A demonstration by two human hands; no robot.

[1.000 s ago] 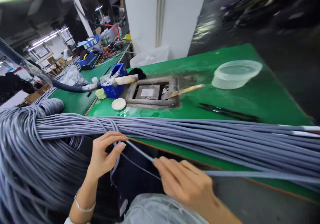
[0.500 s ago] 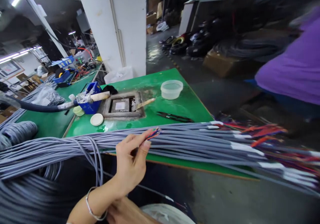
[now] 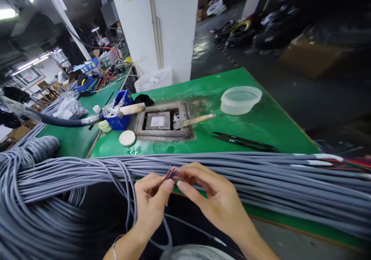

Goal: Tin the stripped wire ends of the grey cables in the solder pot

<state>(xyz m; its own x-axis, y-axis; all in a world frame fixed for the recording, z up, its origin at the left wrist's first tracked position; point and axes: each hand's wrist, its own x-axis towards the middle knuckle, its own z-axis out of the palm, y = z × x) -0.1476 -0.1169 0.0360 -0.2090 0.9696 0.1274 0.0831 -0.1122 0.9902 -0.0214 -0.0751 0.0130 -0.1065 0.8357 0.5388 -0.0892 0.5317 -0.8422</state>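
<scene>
My left hand [image 3: 152, 202] pinches the end of one grey cable, and short coloured wires [image 3: 171, 172] stick out above its fingertips. My right hand [image 3: 213, 198] meets it from the right, with its fingertips closed on those same coloured wires. Both hands hover just in front of a thick bundle of grey cables [image 3: 261, 179] that lies across the near edge of the green table [image 3: 278, 117]. The held cable loops down below my left hand.
On the table are a clear plastic tub [image 3: 240, 99], black tweezers [image 3: 243, 141], a sunken metal pot with a wooden stick [image 3: 165, 121], a blue bin [image 3: 120, 105], a white lid [image 3: 127, 137] and a dark hose [image 3: 60, 120]. More grey cable is piled at left [image 3: 29, 198].
My right hand has come up from below and taken the coloured wire ends. My left hand has dropped slightly. The view has swung left, and the person in purple is out of sight.
</scene>
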